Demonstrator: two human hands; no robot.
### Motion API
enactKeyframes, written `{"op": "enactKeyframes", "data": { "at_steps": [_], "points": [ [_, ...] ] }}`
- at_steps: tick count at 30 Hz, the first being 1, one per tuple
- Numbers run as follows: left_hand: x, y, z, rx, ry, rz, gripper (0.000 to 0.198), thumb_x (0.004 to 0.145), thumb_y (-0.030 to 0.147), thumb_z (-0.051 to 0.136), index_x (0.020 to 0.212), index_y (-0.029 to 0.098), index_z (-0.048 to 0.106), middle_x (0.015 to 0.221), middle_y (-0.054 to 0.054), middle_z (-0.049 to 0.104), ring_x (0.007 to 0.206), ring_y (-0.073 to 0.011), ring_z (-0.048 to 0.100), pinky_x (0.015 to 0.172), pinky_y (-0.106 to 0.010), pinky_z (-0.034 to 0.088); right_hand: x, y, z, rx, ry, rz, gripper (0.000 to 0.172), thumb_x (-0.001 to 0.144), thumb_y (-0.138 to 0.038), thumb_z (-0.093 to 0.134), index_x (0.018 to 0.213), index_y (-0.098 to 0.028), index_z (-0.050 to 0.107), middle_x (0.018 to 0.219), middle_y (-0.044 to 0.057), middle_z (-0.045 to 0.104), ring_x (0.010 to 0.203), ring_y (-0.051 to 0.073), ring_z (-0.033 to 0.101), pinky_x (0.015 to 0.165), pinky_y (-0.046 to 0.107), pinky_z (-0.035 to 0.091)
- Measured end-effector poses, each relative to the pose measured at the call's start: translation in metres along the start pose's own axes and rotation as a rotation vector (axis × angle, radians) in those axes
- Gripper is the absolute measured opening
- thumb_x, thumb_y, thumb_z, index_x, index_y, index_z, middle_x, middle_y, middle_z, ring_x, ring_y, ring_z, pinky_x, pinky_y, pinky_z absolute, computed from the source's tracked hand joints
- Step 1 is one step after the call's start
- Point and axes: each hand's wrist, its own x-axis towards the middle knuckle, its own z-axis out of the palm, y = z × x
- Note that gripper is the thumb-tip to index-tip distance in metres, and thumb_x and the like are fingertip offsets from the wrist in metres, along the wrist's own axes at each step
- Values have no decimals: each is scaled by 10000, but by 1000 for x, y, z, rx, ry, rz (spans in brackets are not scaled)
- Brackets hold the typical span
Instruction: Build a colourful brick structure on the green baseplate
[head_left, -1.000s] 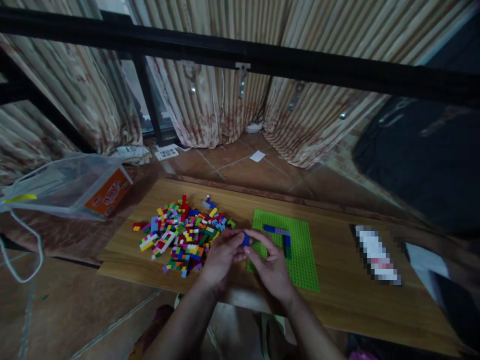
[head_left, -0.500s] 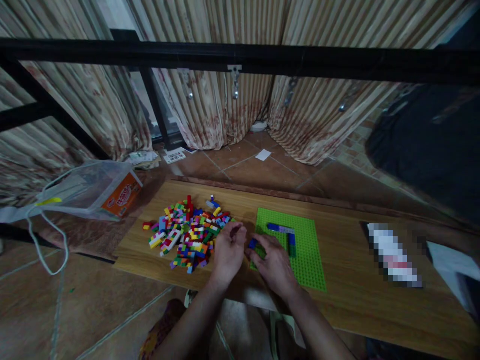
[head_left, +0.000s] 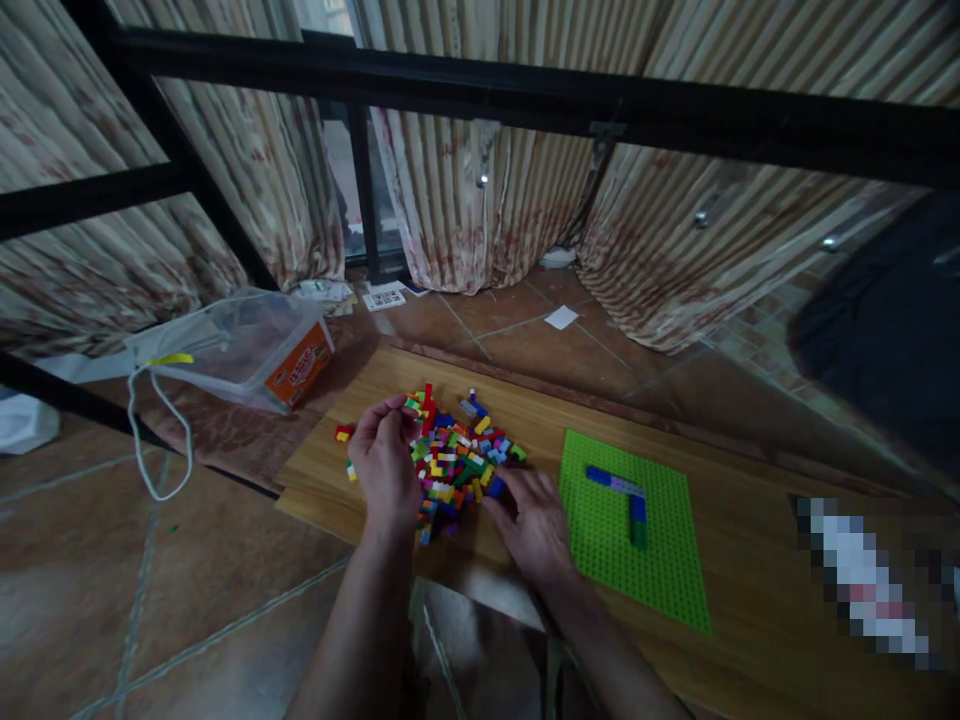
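A heap of small coloured toy bricks (head_left: 454, 465) lies on the wooden table. Over its left side is my left hand (head_left: 386, 465), thumb and fingers drawn together beside green and yellow bricks; what they hold, if anything, I cannot make out. Between the heap and the green baseplate, my right hand (head_left: 534, 520) pinches a blue brick (head_left: 496, 487) at its fingertips. The green baseplate (head_left: 675, 590) carries a bent row of bricks (head_left: 637, 505) in blue, lilac and dark green, forming a corner.
A clear plastic box (head_left: 247, 350) with an orange label and a white cord handle stands left of the wooden table (head_left: 750, 540). At the table's right lies a pixelated item (head_left: 862, 580). A black metal bar (head_left: 487, 90) crosses in front of the curtains.
My left hand has moved left, from the heap's right edge to its left side. My right hand has left the baseplate with the blue brick and reached the heap's right edge. The view has turned left.
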Motion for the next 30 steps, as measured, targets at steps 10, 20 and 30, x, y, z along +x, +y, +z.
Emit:
{"op": "enactKeyframes", "data": {
  "at_steps": [10, 20, 30],
  "points": [
    [4, 4, -7, 71, -32, -39, 151, 712, 249, 604, 816, 151, 652, 692, 19, 623, 591, -83, 528, 574, -192, 402, 119, -8, -15, -114, -91, -120, 264, 901, -193, 517, 1125, -201, 656, 1019, 87, 681, 990, 255, 576, 892, 392, 446],
    [9, 5, -8, 83, -66, -92, 154, 708, 246, 608, 816, 148, 658, 707, 14, 635, 583, -77, 528, 577, -193, 398, 149, -24, 23, -285, -327, 36, 181, 864, -230, 558, 971, -163, 687, 1030, 129, 686, 1032, 251, 581, 873, 331, 409],
    [10, -3, -7, 255, -320, -145, 273, 756, 387, 660, 879, 144, 650, 770, 1, 637, 657, -104, 560, 631, -219, 451, 122, -39, -10, 407, -58, 134, 206, 880, -354, 547, 911, -198, 677, 837, 23, 709, 716, 155, 630, 672, 258, 463]
  ]
}}
